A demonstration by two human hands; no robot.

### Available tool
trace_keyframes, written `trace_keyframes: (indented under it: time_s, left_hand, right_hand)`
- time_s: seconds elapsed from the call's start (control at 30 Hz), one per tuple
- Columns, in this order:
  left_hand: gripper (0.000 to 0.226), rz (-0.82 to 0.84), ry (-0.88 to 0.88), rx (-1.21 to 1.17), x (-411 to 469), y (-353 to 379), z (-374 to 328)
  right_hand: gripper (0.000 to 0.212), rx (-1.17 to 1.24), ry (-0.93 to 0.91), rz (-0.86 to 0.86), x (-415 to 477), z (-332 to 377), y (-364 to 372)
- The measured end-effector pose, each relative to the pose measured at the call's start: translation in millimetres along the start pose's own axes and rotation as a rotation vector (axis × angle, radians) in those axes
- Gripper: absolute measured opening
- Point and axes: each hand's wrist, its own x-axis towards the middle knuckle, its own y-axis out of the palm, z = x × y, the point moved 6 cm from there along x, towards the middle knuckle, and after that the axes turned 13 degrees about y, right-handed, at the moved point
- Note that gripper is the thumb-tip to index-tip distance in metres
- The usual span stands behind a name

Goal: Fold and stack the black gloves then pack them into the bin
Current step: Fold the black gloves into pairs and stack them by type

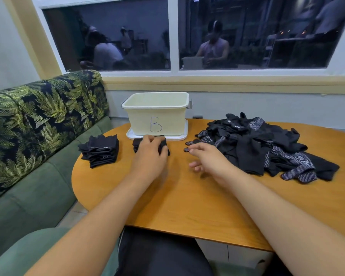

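I see my left hand (149, 154) lying on 1 folded glove (136, 146) on the tabletop (187, 200), just in front of the bin (157, 118); its fingers are curled over the glove and grip it. My right hand (209, 158) hangs a little above the tabletop, fingers loosely bent, holding nothing, just beside the pile of loose gloves (257, 144) on the right. A stack of folded gloves (101, 151) stands to the left, apart from the left hand. The bin is marked with the letter B, stands on a white tray (180, 137), and I cannot see its bottom. A green sofa (38, 120) is at the left.
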Motion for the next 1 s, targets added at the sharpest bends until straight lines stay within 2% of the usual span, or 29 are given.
trace_keyframes:
  time_s: [0.17,0.37,0.47,0.53,0.6,0.67,0.87,1.0]
  left_hand:
    - [0.04,0.105,0.126,-0.046,-0.7,52.5,-56.8]
    - [0.038,0.183,0.191,-0.111,-4.1,107.4,-117.3]
    - [0.036,0.18,0.237,-0.143,-7.7,124.7,-148.2]
    - [0.038,0.187,0.352,-0.119,-14.0,135.2,-168.7]
    - [0.042,0.218,0.504,-0.039,-20.3,144.8,-186.1]
    - [0.043,0.235,0.557,0.002,-20.4,150.5,-194.8]
    - [0.033,0.268,0.455,0.007,-13.2,157.9,-195.1]
    - [0.025,0.242,0.435,0.058,-9.8,159.9,-196.6]
  right_hand:
    - [0.02,-0.093,-0.103,-0.069,-46.2,-23.6,-54.3]
    - [0.02,-0.408,-0.35,-0.432,-85.8,-26.8,-143.6]
    - [0.022,-0.532,-0.445,-0.56,-90.5,-43.4,-170.7]
    - [0.027,-0.528,-0.436,-0.604,-85.9,-57.0,-180.3]
    - [0.029,-0.423,-0.369,-0.658,-83.0,-61.7,-189.2]
    - [0.029,-0.367,-0.342,-0.683,-81.4,-61.7,-192.2]
    - [0.024,-0.471,-0.31,-0.615,-73.6,-68.2,-183.5]
    - [0.029,-0.51,-0.304,-0.614,-71.5,-66.8,-182.1]
